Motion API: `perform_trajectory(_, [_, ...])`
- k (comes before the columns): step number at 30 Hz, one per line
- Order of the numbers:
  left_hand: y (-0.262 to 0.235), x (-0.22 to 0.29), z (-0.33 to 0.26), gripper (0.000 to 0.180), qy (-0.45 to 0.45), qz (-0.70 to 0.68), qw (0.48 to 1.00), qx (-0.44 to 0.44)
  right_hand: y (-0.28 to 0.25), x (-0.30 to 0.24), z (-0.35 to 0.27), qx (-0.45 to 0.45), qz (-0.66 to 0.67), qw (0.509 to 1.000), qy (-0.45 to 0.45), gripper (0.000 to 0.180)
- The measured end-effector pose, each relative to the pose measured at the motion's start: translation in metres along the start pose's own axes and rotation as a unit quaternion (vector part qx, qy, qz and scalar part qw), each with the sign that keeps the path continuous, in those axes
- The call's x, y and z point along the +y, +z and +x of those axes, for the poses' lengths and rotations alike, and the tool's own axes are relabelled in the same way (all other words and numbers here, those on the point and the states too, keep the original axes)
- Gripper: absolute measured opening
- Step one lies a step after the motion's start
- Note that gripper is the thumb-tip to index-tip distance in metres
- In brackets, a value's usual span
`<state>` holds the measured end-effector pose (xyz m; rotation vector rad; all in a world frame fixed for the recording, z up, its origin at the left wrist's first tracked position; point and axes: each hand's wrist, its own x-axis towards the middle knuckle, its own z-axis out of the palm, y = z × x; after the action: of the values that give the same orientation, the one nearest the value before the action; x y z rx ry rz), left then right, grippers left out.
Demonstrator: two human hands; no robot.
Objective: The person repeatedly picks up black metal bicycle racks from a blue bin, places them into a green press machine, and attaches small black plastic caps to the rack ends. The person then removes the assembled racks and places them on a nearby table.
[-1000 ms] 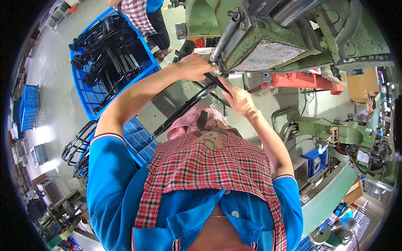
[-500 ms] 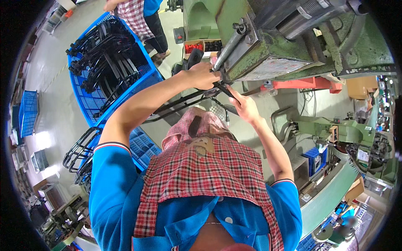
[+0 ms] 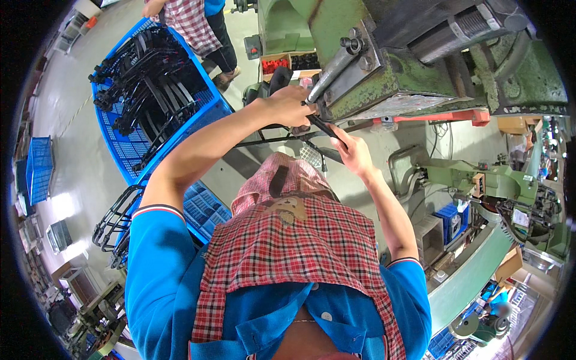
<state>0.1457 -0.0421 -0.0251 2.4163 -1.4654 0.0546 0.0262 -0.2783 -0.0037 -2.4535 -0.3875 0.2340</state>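
Head view: left hand fingers curled tight round a thin black bent metal rod frame, at the front of a big worn green metal press machine. Right hand just beside, fingers pinched on the frame's upper end under the press edge. Frame runs left-right betw. both hands, above a red-checked apron. Blue plastic crate w/ more black frames sits off to the left, well apart. Another person's legs stand past it.
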Motion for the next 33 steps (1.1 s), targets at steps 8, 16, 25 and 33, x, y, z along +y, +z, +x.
perform_trajectory(8, [-0.031,0.010,-0.002,0.034,0.019,-0.028,0.999,0.042,0.001,0.007,0.006,0.023,0.020,1.000,0.000,0.032])
perform_trajectory(16, [-0.052,0.020,0.004,0.052,-0.066,-0.062,0.993,-0.079,0.002,0.009,0.006,0.023,0.039,0.999,0.003,0.033])
perform_trajectory(25, [-0.052,0.031,-0.006,0.040,-0.102,-0.044,0.984,-0.140,-0.001,0.002,0.004,-0.031,-0.028,0.999,0.013,0.031])
perform_trajectory(33, [-0.048,0.020,-0.007,0.034,-0.032,-0.042,0.998,-0.034,0.000,0.001,0.005,0.022,0.003,0.999,-0.025,0.032])
